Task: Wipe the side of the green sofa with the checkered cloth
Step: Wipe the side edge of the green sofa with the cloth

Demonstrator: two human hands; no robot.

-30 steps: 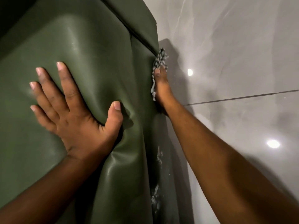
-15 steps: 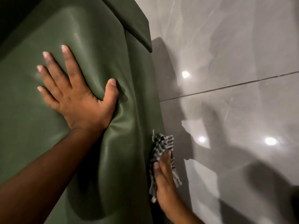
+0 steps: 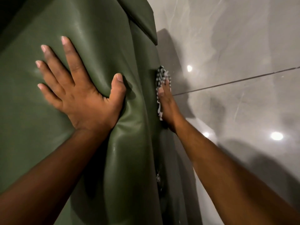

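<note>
Right hand (image 3: 167, 103) moved up glossy sofa (image 3: 100, 38) side, pressing frayed checkered cloth (image 3: 160, 77); left hand (image 3: 81, 93) splayed flat.

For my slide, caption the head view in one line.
Left hand braces flat on the green sofa while the right hand presses the checkered cloth against its side, above glossy grey floor tiles.

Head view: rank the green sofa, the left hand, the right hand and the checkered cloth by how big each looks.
1. Green sofa, which fills most of the left side.
2. Left hand, spread flat on the sofa.
3. Right hand and checkered cloth: unranked, since both are seen edge-on, farther away and partly overlapping.
</note>
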